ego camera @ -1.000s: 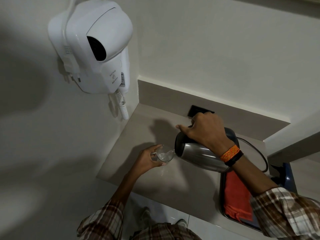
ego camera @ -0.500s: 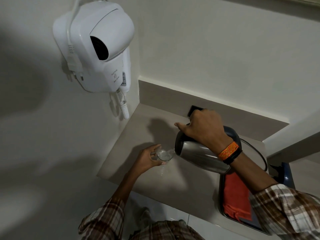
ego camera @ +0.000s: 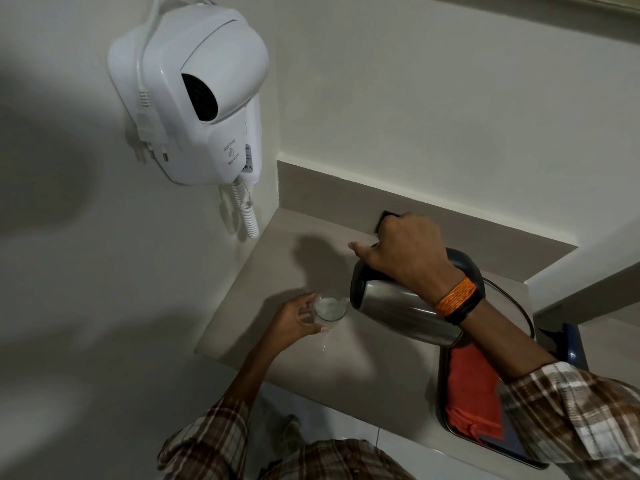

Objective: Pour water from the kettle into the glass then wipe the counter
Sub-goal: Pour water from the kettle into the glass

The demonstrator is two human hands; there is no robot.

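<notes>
My right hand (ego camera: 408,258) grips the handle of a steel kettle (ego camera: 398,313) with a black lid, tilted to the left with its spout over a clear glass (ego camera: 330,308). My left hand (ego camera: 294,322) is wrapped around the glass, which rests on the beige counter (ego camera: 311,362) near its left end. Water shows in the glass. A small wet streak (ego camera: 325,341) lies on the counter just in front of the glass. An orange cloth (ego camera: 472,393) lies on a dark tray (ego camera: 441,382) at the right.
A white wall-hung hair dryer (ego camera: 194,95) with a coiled cord hangs on the left wall above the counter. A black socket (ego camera: 384,218) sits in the backsplash behind my right hand. The kettle's black cord (ego camera: 516,306) loops at the right. The counter's front edge drops to a tiled floor.
The view has shifted slightly. The kettle stays tilted over the glass and both hands hold their grip. A wet streak now shows on the counter in front of the glass.
</notes>
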